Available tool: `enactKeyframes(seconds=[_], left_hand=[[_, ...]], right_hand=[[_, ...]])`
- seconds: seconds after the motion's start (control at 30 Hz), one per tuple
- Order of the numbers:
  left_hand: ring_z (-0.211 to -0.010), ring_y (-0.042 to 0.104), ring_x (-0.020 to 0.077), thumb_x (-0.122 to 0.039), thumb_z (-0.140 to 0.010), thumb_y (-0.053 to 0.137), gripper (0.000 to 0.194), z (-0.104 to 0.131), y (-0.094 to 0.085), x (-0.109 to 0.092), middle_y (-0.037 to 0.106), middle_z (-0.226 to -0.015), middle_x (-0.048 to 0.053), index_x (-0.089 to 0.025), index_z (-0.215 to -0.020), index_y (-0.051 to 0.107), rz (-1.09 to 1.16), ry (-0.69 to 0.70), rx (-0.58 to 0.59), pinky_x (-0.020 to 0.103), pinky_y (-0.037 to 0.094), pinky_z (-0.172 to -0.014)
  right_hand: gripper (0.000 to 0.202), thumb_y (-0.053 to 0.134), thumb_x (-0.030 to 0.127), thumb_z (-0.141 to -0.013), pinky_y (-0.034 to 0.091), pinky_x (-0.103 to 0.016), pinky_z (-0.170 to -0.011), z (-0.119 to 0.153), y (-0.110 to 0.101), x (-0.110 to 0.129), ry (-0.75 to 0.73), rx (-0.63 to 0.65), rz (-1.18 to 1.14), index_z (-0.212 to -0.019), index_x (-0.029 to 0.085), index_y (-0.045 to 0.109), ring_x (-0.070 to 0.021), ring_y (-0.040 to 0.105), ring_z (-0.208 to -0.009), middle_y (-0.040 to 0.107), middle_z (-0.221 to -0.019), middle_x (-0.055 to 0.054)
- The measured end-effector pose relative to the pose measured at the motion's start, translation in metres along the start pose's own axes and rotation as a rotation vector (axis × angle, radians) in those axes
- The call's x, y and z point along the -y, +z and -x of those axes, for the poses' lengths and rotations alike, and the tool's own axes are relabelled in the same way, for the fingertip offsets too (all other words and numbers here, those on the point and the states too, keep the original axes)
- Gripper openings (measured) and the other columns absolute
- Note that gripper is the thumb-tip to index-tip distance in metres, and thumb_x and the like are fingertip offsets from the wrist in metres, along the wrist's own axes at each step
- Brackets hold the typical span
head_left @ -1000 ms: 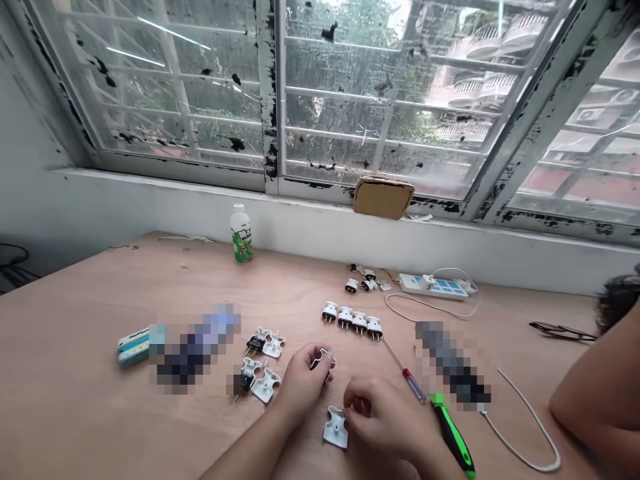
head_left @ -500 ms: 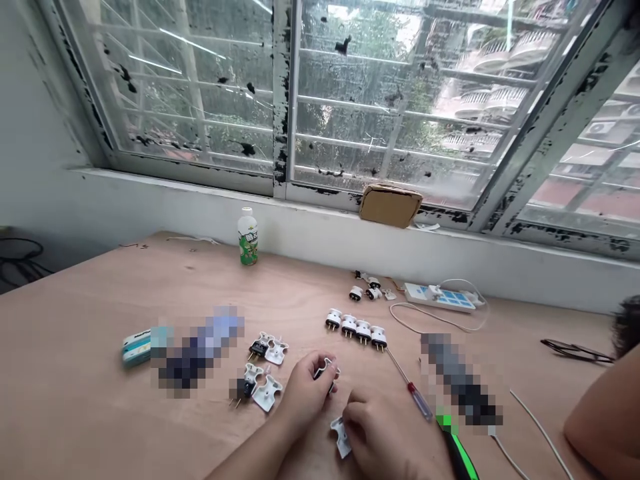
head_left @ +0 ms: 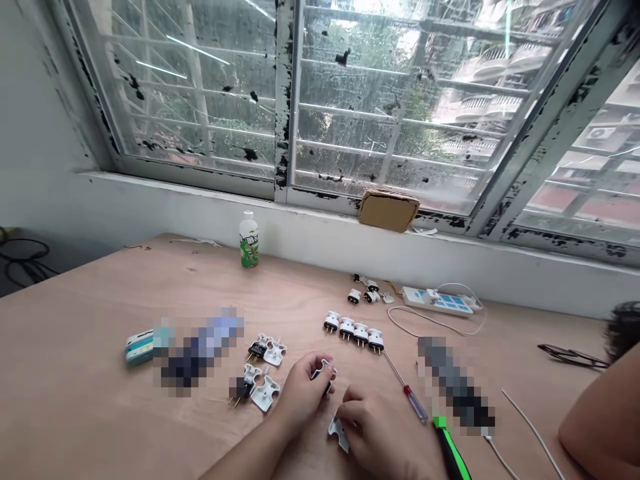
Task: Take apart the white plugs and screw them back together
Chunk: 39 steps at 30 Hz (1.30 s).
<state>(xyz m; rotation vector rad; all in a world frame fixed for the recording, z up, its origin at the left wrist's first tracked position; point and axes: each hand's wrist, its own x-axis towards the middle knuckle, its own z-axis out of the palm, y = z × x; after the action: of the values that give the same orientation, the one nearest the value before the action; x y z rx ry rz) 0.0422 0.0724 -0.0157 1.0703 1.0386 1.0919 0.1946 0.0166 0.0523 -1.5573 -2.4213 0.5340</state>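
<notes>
My left hand (head_left: 303, 392) is closed around a partly assembled power plug (head_left: 324, 379), whose white shell and black core show between thumb and fingers. A white plug cover (head_left: 340, 436) is pinched in my right hand (head_left: 373, 433), low over the table; it is tilted, and the fingertips on it are partly hidden. Left of my left hand lie two opened plugs: one with its black pin block (head_left: 258, 348) and white cover (head_left: 275, 353), the nearer with its own white cover (head_left: 266, 393). Beyond my hands stands a row of several white-and-black plugs (head_left: 346, 327).
A screwdriver (head_left: 414, 403) and a green-black handled tool (head_left: 451, 451) lie to the right. Farther back are more plug parts (head_left: 371, 294), a power strip (head_left: 440, 301) with cable, and a bottle (head_left: 249, 241). Another person's arm (head_left: 603, 413) rests at the right, near glasses (head_left: 575, 355).
The white cover in my right hand has tilted and now shows a narrower face. My left hand keeps the plug in nearly the same place. The view has shifted slightly.
</notes>
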Motion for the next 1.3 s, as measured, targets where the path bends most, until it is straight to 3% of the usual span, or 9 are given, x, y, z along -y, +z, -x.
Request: enactKeyframes(seconds=[0.2, 0.4, 0.57, 0.8, 0.97, 1.13, 1.3], left_hand=[[-0.062, 0.062, 0.0135, -0.051, -0.077, 0.070, 0.039, 0.000, 0.000, 0.000, 0.065, -0.078, 0.000, -0.017, -0.095, 0.064, 0.012, 0.000, 0.000, 0.025, 0.047, -0.058], [-0.062, 0.062, 0.0137, -0.051, -0.078, 0.070, 0.038, -0.002, -0.001, 0.007, 0.067, -0.079, 0.001, -0.019, -0.098, 0.064, 0.016, -0.033, -0.007, 0.025, 0.046, -0.055], [-0.062, 0.063, 0.0134, -0.050, -0.078, 0.069, 0.041, -0.002, -0.001, 0.005, 0.066, -0.080, 0.001, -0.016, -0.100, 0.063, -0.004, -0.018, -0.009, 0.025, 0.048, -0.058], [-0.066, 0.064, 0.0140, -0.046, -0.081, 0.068, 0.038, 0.000, -0.002, 0.001, 0.067, -0.082, 0.002, -0.016, -0.103, 0.062, -0.018, -0.018, 0.014, 0.026, 0.050, -0.062], [-0.066, 0.065, 0.0141, -0.045, -0.080, 0.071, 0.038, 0.001, -0.001, 0.000, 0.067, -0.081, 0.000, -0.016, -0.103, 0.063, 0.005, -0.024, 0.021, 0.026, 0.051, -0.063], [-0.073, 0.067, 0.0158, -0.045, -0.078, 0.074, 0.038, 0.002, -0.003, 0.000, 0.071, -0.084, 0.003, -0.016, -0.101, 0.067, 0.002, 0.019, 0.026, 0.027, 0.052, -0.070], [-0.074, 0.069, 0.0179, -0.044, -0.071, 0.081, 0.042, 0.003, -0.002, -0.005, 0.075, -0.081, 0.007, -0.013, -0.097, 0.071, 0.078, -0.034, 0.034, 0.027, 0.053, -0.069]], right_hand=[[0.023, 0.053, 0.020, -0.088, 0.033, -0.026, -0.062, 0.003, -0.001, 0.002, -0.001, 0.030, 0.066, -0.078, 0.026, 0.073, -0.0142, 0.064, -0.076, 0.074, -0.093, 0.000], [0.016, 0.057, 0.037, -0.086, 0.035, -0.027, -0.064, -0.001, 0.024, -0.013, -0.008, -0.031, 0.030, -0.085, 0.028, 0.070, -0.0160, 0.064, -0.076, 0.071, -0.096, 0.000], [0.018, 0.057, 0.027, -0.083, 0.041, -0.027, -0.078, -0.006, 0.041, -0.014, -0.007, -0.070, -0.091, -0.096, 0.025, 0.070, -0.0187, 0.063, -0.089, 0.069, -0.102, -0.005], [0.029, 0.054, 0.016, -0.083, 0.043, -0.027, -0.084, -0.005, 0.048, -0.006, 0.019, -0.113, -0.178, -0.106, 0.025, 0.069, -0.0203, 0.060, -0.098, 0.065, -0.109, -0.007], [0.024, 0.053, 0.012, -0.083, 0.044, -0.026, -0.081, -0.003, 0.046, -0.002, 0.036, -0.132, -0.243, -0.096, 0.024, 0.069, -0.0185, 0.059, -0.093, 0.063, -0.105, -0.006], [0.015, 0.051, 0.010, -0.084, 0.045, -0.027, -0.080, -0.004, 0.040, -0.003, -0.003, -0.231, -0.400, -0.084, 0.021, 0.062, -0.0178, 0.057, -0.091, 0.060, -0.100, -0.005], [0.014, 0.053, 0.015, -0.085, 0.043, -0.025, -0.065, -0.011, 0.043, -0.019, 0.026, -0.338, -0.639, -0.072, 0.020, 0.054, -0.0146, 0.056, -0.071, 0.060, -0.077, -0.001]])
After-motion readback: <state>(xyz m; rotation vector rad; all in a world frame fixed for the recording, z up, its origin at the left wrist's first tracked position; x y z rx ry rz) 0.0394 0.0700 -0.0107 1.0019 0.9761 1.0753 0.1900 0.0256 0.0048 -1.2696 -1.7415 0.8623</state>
